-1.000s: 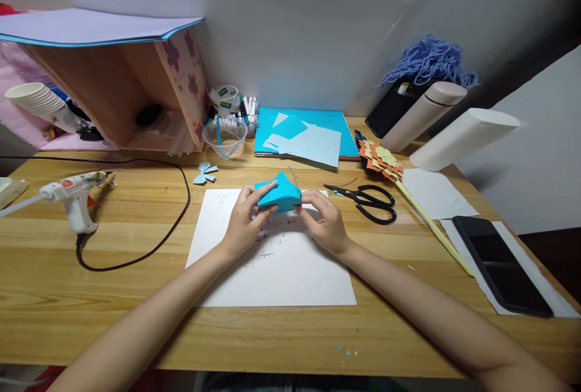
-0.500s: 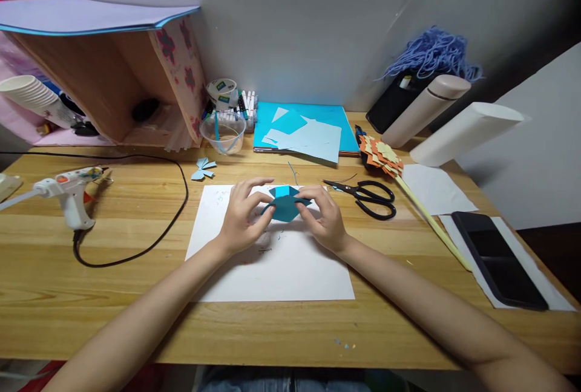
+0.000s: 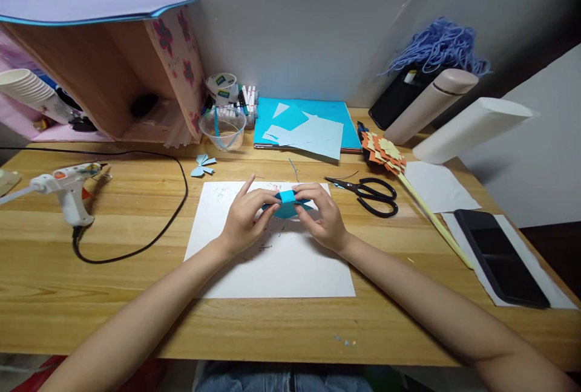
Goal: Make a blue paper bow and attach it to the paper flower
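Note:
A folded piece of blue paper [image 3: 287,205] is held up between both hands, over a white sheet [image 3: 281,271] that lies on the wooden table. My left hand [image 3: 245,216] pinches its left side between thumb and fingers, with the index finger raised. On the other side, my right hand [image 3: 323,216] grips the right end between thumb and fingertips. A lighter blue band shows at the top middle of the folded paper. Fingers cover parts of both ends. Black-handled scissors [image 3: 370,192] lie to the right of my right hand.
At left sits a glue gun [image 3: 72,192] with a looping black cord. A paper bow [image 3: 203,166] lies behind my left hand. Blue sheets [image 3: 336,114], a clear cup [image 3: 223,132] and markers stand at the back. A paper flower [image 3: 384,153] and a phone [image 3: 499,259] are at right.
The blue paper has tilted and its front face looks narrower, with more of the top band showing. My left index finger has lifted. The view has shifted slightly.

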A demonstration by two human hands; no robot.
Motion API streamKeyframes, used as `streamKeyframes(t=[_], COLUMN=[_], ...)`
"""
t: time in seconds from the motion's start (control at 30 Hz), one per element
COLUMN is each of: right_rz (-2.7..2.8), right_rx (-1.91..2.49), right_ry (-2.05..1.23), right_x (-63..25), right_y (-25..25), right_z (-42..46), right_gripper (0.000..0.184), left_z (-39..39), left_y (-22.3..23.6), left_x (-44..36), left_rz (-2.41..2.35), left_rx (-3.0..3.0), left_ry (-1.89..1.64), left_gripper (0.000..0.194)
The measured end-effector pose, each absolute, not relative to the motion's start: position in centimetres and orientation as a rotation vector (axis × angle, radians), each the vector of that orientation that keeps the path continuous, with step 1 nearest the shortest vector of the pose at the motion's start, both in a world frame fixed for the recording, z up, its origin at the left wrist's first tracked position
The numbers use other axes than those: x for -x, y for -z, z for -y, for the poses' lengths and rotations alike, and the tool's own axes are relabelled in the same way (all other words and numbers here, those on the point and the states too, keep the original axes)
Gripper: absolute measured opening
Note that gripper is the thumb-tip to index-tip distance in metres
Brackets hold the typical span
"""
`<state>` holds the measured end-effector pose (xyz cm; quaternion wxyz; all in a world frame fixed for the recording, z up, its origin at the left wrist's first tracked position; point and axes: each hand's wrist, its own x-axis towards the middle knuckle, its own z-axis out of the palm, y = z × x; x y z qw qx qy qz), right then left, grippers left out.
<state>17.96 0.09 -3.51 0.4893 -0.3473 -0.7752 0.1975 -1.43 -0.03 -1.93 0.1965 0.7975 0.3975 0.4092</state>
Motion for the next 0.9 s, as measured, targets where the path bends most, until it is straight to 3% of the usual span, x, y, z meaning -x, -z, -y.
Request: streamKeyframes(t=[0.3,0.53,0.9], right_rz=[1.896,1.837,1.961], right_rx=[0.777,0.664,0.711], right_ry=[-0.456,-0.536,-0.580], right_x=[-18.04,-17.86,-17.97], right_y=[3.75,4.12,3.70], right_z=[-0.30,-0.34,-0.39], right_gripper=[0.024,0.044,0.028], left_z=[0.24,0.31,0.47], left_y=[2.60,2.87,2.95], left_x=[1.02,0.90,0.65], left_rz=[-1.057,-1.046,-1.054], left_rx=[-2.156,-2.096,-2.005], left_ry=[-1.430,-1.455,-1.354], left_gripper=[0.009,0.016,0.019])
